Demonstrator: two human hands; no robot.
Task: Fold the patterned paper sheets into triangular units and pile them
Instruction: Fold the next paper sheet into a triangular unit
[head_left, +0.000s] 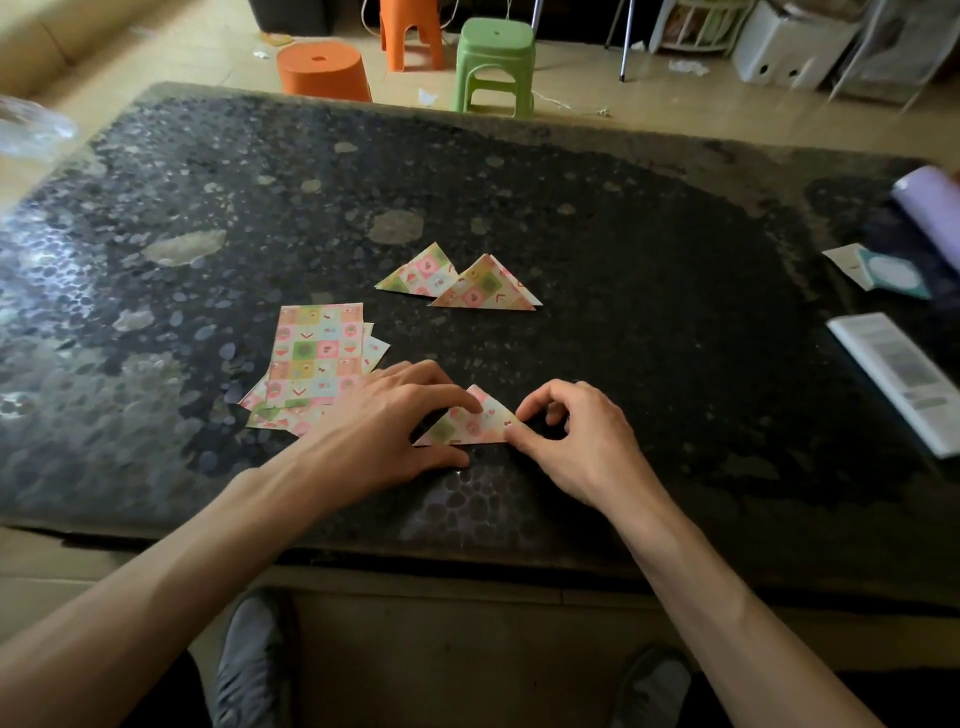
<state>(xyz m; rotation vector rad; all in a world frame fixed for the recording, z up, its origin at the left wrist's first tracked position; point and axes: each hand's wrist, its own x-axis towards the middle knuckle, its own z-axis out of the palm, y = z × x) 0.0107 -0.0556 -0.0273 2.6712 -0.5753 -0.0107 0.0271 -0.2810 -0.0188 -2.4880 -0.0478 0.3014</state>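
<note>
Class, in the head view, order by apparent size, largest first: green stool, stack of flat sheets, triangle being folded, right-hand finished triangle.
1. stack of flat sheets
2. green stool, though it stands farther away
3. triangle being folded and right-hand finished triangle: look alike, the first partly covered, so unranked

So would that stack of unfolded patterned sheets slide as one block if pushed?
Probably not: the stack is already fanned, with lower sheets poking out, so it would likely spread. The sheets look thin, so when lifted they would probably droop. The table looks glossy, so they may slide easily.
</note>
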